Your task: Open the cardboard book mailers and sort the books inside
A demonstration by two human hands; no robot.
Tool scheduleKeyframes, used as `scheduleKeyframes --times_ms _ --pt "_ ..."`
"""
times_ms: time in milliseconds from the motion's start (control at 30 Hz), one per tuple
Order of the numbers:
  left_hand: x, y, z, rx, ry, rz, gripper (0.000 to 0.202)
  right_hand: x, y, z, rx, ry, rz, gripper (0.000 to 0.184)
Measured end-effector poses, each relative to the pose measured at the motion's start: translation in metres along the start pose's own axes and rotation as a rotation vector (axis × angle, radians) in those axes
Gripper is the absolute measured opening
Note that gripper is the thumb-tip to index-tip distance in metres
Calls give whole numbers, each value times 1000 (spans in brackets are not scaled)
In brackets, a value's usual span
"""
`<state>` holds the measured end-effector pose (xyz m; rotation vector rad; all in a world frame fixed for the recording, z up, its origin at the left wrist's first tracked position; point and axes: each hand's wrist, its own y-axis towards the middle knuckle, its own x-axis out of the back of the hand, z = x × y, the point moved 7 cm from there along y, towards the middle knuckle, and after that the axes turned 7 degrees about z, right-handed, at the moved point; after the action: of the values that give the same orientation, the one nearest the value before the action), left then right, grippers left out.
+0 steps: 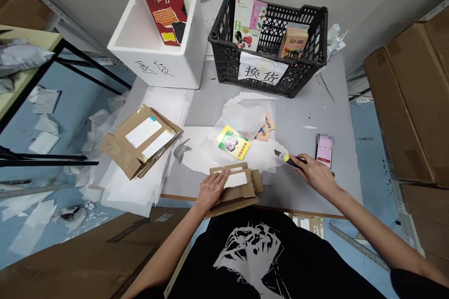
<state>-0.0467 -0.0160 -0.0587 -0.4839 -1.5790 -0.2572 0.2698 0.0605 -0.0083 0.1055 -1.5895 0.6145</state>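
My left hand (211, 190) lies flat on a cardboard mailer (238, 191) with a white label (235, 180), at the near edge of the grey table (308, 187). My right hand (314, 173) grips a yellow and black utility knife (289, 159), its blade pointing left, held over the table. A few hand-widths from the blade, a small yellow-covered book (234, 142) lies on white foam wrap (206, 156). Several small booklets (265, 128) lie partly under a loose white sheet (244, 119).
A smartphone (324, 152) showing a timer lies right of the knife. Behind stand a white foam box (154, 56) holding books and a black plastic crate (270, 42) with books and a paper sign. A second cardboard mailer (142, 140) lies left among white wrap. Large cardboard boxes (410, 98) stand right.
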Motion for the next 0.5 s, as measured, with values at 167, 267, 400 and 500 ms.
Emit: scheduleKeyframes --times_ms 167,267,400,500 --pt "6 3 -3 30 8 41 54 -83 21 29 -267 117 18 44" --pt "13 7 -6 75 24 80 54 -110 24 42 -373 217 7 46" --pt "23 21 -24 93 101 114 57 -95 18 75 -336 502 -91 44" --pt "22 33 -50 -57 102 151 56 -85 14 121 -164 800 32 57"
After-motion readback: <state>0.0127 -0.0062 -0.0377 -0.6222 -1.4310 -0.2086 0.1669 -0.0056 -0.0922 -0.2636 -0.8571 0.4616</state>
